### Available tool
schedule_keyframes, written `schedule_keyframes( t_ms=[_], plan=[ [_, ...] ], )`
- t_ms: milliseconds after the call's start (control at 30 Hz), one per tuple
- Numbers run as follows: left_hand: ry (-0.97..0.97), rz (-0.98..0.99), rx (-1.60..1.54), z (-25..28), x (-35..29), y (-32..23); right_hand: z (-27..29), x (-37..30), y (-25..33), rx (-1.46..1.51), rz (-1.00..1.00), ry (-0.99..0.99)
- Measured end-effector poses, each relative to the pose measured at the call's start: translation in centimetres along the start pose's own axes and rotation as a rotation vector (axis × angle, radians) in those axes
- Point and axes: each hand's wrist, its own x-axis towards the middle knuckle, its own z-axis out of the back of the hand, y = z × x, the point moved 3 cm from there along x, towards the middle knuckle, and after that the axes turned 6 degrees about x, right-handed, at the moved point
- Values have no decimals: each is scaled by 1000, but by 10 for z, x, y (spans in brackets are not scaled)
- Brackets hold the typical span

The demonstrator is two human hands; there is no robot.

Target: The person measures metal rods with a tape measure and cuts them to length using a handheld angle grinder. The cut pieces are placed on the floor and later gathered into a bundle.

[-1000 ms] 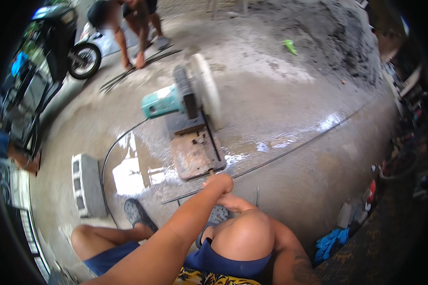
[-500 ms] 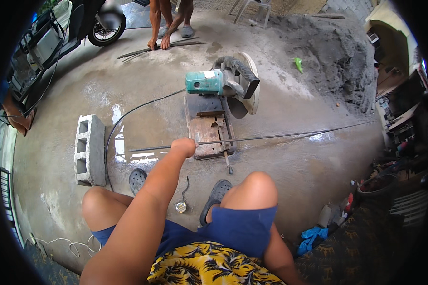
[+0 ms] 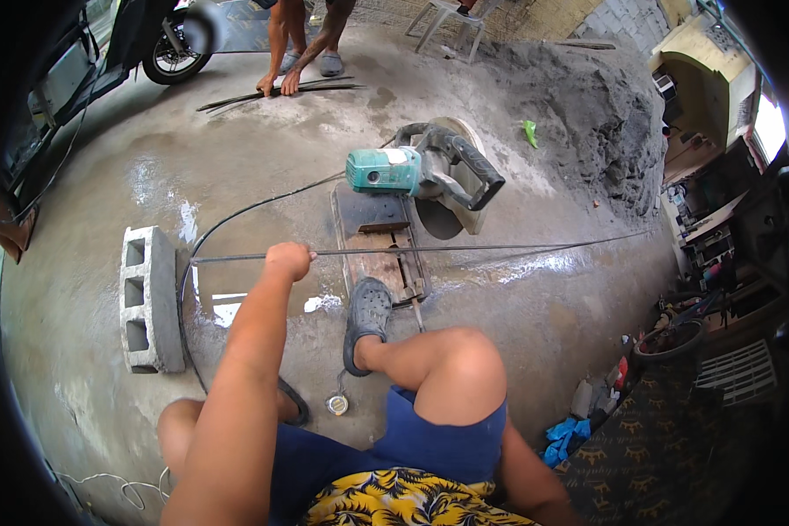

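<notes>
Fingers wrapped round the dark rod (image 3: 465, 249), my left hand (image 3: 290, 260) had shifted out past the left edge of the saw base (image 3: 361, 266)! The rod crossed that base, left edge to right; my right shoe (image 3: 370, 311), earlier on the floor, covered its near left corner. My right hand was out of view.

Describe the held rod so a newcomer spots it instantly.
Find the teal power saw, upper middle. Across its flat base runs a long, thin, dark rod, gripped toward its left end by the person's left hand. Unlike the curving black cable nearby, it is nearly straight.
</notes>
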Motion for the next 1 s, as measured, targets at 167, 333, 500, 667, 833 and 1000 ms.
schedule_keyframes(
  t_ms=[167, 333, 500, 667, 833, 1000],
  plan=[
    [-59, 69, 82, -4, 40, 65, 63, 126, 131, 330, 229, -87],
    [-107, 57, 107, -28, 82, 90, 113, 195, 279, 482, 707, -113],
    [-190, 44, 98, -53, 111, 92, 110, 232, 350, 141, 883, -246],
    [-260, 65, 51, -81, 106, 111, 87, 264, 401, -97, 662, -124],
    [-290, 69, 15, -96, 98, 130, 77, 304, 410, -185, 291, 133],
    [-295, 63, 41, -99, 94, 127, 64, 319, 392, -56, 57, 270]
  ],
)
